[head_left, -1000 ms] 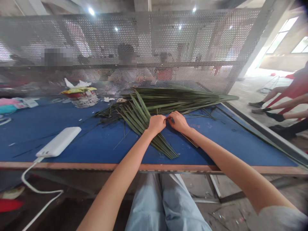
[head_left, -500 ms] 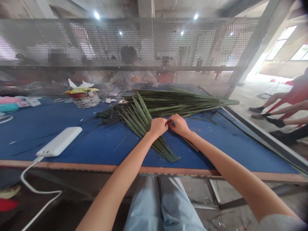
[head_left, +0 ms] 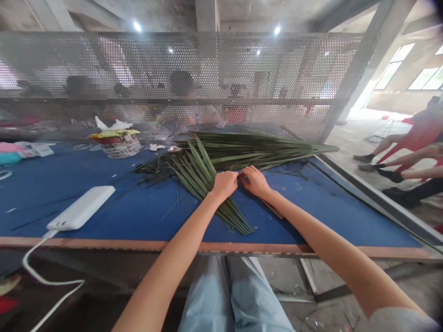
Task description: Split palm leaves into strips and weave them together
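Meeting almost fingertip to fingertip in the head view, the two bare hands work low over a blue tabletop with a reddish-brown front edge (head_left: 138,221). The left hand (head_left: 224,185) is curled, its fingers folded inward; the right hand (head_left: 255,181) is bent, thumb and forefinger drawn together. Whether either grips anything between the fingertips cannot be told.

Beneath and beside the left hand lies a fan of long, narrow green leaf blades (head_left: 194,175), spread at its far end and narrowing toward the front edge. Beyond both hands stretches a larger bundle of dark green leaves (head_left: 263,147), pointing right. A thin brown stick (head_left: 275,211) shows beside the right wrist.

Well to the left rest a white rectangular power bank (head_left: 83,207) with a white cable (head_left: 51,280) and, farther back, a whitish woven basket (head_left: 122,148). A grey perforated metal panel (head_left: 238,64) stands behind.
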Demonstrator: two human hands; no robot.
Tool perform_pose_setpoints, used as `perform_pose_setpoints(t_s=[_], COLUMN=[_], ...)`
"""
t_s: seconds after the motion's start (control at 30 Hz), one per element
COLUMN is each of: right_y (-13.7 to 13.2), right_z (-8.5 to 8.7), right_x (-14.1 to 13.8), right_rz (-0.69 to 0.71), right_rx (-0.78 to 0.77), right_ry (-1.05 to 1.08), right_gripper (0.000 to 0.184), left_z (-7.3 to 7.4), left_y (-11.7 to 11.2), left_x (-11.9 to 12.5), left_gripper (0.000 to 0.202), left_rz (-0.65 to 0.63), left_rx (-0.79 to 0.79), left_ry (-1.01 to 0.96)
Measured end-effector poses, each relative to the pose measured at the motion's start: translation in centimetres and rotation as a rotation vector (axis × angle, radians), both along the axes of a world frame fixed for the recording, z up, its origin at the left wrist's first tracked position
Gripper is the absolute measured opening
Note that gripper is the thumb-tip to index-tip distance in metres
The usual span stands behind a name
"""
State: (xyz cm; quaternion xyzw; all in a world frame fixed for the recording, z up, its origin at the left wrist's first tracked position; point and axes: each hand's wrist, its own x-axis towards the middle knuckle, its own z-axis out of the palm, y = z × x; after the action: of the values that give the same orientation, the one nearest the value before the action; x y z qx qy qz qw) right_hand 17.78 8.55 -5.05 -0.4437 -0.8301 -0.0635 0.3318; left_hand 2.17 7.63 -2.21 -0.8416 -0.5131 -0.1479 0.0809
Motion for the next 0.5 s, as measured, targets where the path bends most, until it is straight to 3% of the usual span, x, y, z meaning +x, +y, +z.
perform_pose_setpoints(t_s=[0.5], right_y=[0.15], right_z=[-0.11], right_x=[0.19], right_rz=[0.024], right_rx=[-0.015], right_ry=[0.006], right_gripper=[0.013], left_z=[0.27], left_y=[-0.18], left_x=[0.15], left_gripper=[0.032], left_rz=[-0.049], left_rx=[0.013], left_ry=[0.122])
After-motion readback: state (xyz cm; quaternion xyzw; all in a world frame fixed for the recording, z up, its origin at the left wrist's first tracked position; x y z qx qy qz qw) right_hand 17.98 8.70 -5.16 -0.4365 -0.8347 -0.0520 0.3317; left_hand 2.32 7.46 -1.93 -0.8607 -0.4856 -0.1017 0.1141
